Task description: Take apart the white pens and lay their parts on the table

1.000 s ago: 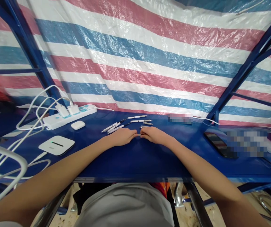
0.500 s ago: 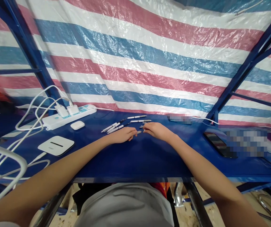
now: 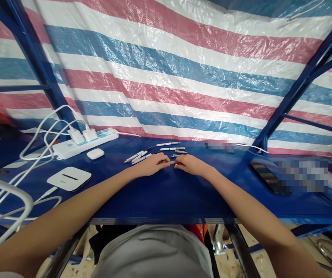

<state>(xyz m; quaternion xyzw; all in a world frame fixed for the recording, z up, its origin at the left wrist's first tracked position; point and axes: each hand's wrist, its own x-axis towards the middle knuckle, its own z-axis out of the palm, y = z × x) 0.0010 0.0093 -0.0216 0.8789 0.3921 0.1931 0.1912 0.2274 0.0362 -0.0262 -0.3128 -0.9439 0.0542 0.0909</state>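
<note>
Glossy, wrinkled plastic sheeting [image 3: 183, 83], smooth, shiny tabletop [image 3: 168, 199], plastic-looking pens [image 3: 170, 148], matt cloth garment [image 3: 154, 253]

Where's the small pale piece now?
In the head view, the pale piece is near centre, between the left hand and right hand, just nearer than two white pens.

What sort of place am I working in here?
Probably a makeshift workspace, perhaps a temporary stall or shelter. Striped plastic sheeting hangs like a wall behind the blue table, blue metal posts rise on both sides, and a power strip sits on the tabletop.
</note>
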